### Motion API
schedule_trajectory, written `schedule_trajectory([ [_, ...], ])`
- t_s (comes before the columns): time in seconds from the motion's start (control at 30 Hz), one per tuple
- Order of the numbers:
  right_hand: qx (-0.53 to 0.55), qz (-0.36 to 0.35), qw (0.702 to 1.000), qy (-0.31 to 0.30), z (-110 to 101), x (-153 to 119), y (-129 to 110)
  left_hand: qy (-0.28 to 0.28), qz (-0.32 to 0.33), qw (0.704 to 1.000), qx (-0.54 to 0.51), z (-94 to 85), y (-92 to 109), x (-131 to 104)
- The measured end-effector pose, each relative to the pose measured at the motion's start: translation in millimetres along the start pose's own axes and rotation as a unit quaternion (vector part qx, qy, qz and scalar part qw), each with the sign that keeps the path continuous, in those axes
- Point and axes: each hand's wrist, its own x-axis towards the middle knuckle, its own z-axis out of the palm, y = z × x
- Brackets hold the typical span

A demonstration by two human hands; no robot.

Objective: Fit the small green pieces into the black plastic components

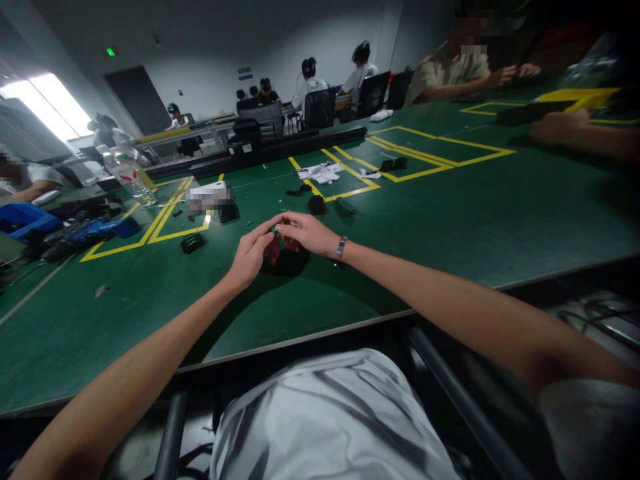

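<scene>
My left hand (250, 255) and my right hand (311, 233) meet above the green table (310, 293), fingertips together. Thumbs and fingers of both are closed round something small. A little green shows between the fingertips, but the thing itself is mostly hidden and I cannot name it. A metal-banded bracelet or watch (341, 247) is on my right wrist. Just beyond my hands lie a dark blocky part (317, 205) and a dark green piece (345, 207). Left of my left hand rests a black-and-green block (193, 243).
A clear bottle (129, 177), a blue power tool (100, 233) and a blue bin (23, 220) stand at the left. White crumpled pieces (321, 173) lie farther back, near yellow tape outlines (440, 160). At the right, another person's forearm (590, 133) reaches over the table.
</scene>
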Motion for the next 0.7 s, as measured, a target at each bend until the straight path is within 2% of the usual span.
schedule_trajectory([
  [0.1, 0.001, 0.003, 1.0, -0.004, 0.4, 0.4, 0.2, -0.006, -0.009, 1.0, -0.029, 0.0, -0.8, 0.4],
  [0.7, 0.016, 0.003, 1.0, -0.003, 0.3, 1.3, 0.2, -0.005, -0.001, 1.0, -0.02, -1.7, -4.8, 1.4],
])
